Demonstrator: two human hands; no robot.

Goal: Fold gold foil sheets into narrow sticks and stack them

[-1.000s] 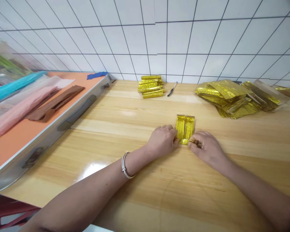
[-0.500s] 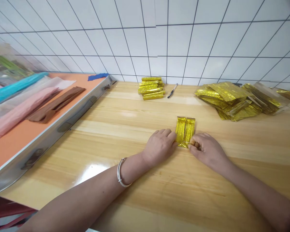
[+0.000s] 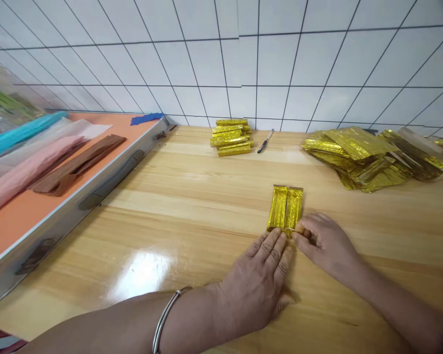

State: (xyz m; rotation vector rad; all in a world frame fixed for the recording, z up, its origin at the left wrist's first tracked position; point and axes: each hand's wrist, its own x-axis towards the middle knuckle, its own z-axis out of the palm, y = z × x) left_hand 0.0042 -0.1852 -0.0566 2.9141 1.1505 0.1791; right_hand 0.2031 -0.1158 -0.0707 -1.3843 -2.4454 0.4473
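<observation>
Clock directions are taken from the folded gold foil piece in front of me. Furthest left, between nine and ten o'clock, an orange-lined tray (image 3: 103, 123) with a clear, latched side stands on the surface (image 3: 199, 196). Across its orange lie a turquoise roll (image 3: 25, 135), a pink folded sheet (image 3: 33, 169) and a brown folded sheet (image 3: 79, 164), with a blue scrap (image 3: 146, 119) at the far corner, toward ten.

My left hand (image 3: 260, 282) lies at seven o'clock, palm down, fingers stretched out close together, tips on the near edge of the foil; I grip nothing with it. A thin silver-coloured bracelet (image 3: 163, 319) circles that wrist.

At eleven is a stack of small gold foil packets (image 3: 232, 139), and just right of it a pen (image 3: 266, 141) lies slantwise.

The folded gold foil piece (image 3: 278, 209) itself lies flat on the surface, two long panels side by side with a narrow dark line between them. My right hand (image 3: 321, 241), between four and five, is drawn narrow, thumb and finger pinching a thin pale strip (image 3: 290, 229) across the near edge; I cannot tell what it is.

At two o'clock, well apart, gold foil sheets (image 3: 358, 147) lie in a loose, overlapping pile.
</observation>
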